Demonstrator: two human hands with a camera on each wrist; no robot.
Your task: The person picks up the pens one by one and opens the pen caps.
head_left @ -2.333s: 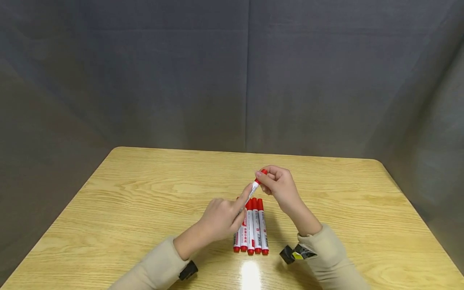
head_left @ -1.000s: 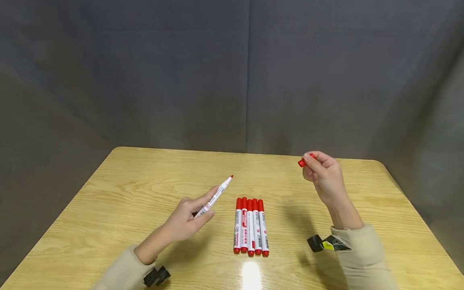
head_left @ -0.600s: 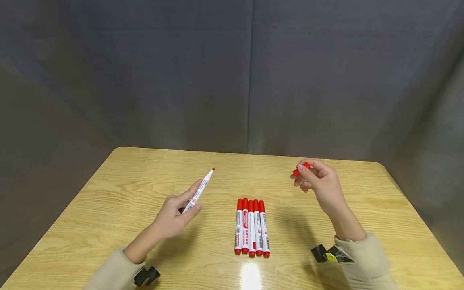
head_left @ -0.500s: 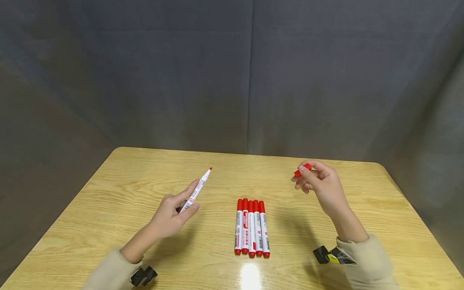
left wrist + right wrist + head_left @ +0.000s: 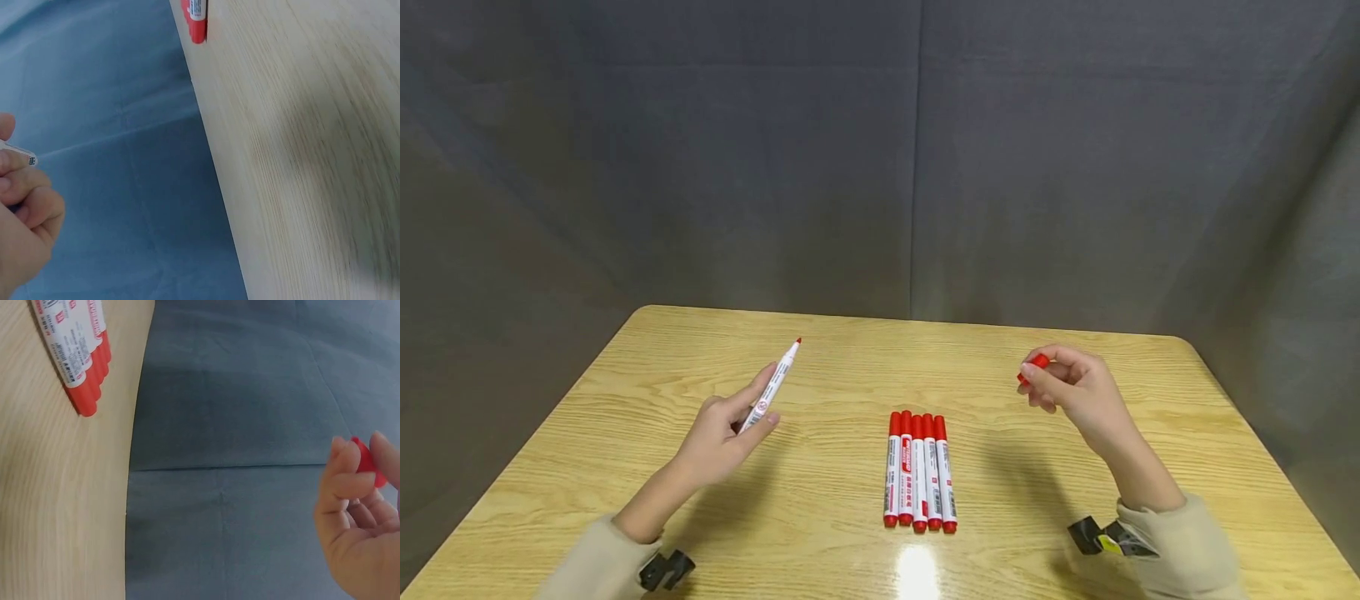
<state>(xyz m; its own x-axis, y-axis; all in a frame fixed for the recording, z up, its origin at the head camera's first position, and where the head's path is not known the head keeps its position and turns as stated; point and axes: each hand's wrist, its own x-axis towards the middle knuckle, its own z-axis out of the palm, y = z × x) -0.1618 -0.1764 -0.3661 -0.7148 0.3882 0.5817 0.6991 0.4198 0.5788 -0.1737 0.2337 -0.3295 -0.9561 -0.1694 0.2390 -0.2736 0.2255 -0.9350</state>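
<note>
In the head view my left hand (image 5: 718,442) holds an uncapped whiteboard marker (image 5: 771,387), white with a bare red tip pointing up and away. Its lower end is hidden in the palm; the left wrist view catches only that white end (image 5: 30,159) past the curled fingers. On the other side, my right hand (image 5: 1086,396) pinches the red marker cap (image 5: 1037,364) between thumb and fingers, well apart from the marker. Both hands are raised over the table. Between them several capped red-and-white markers (image 5: 919,475) lie side by side in a row, caps toward the far edge.
The wooden table (image 5: 835,367) ends at a far edge in front of a hanging grey cloth (image 5: 775,167). Small black wrist cameras (image 5: 666,570) are strapped at both sleeves. A bright light reflection shows at the table's near middle.
The cap has come off the marker, and the hands have drawn apart. My left hand carries the marker farther left; lately my right hand with the cap has shifted slightly right and nearer.
</note>
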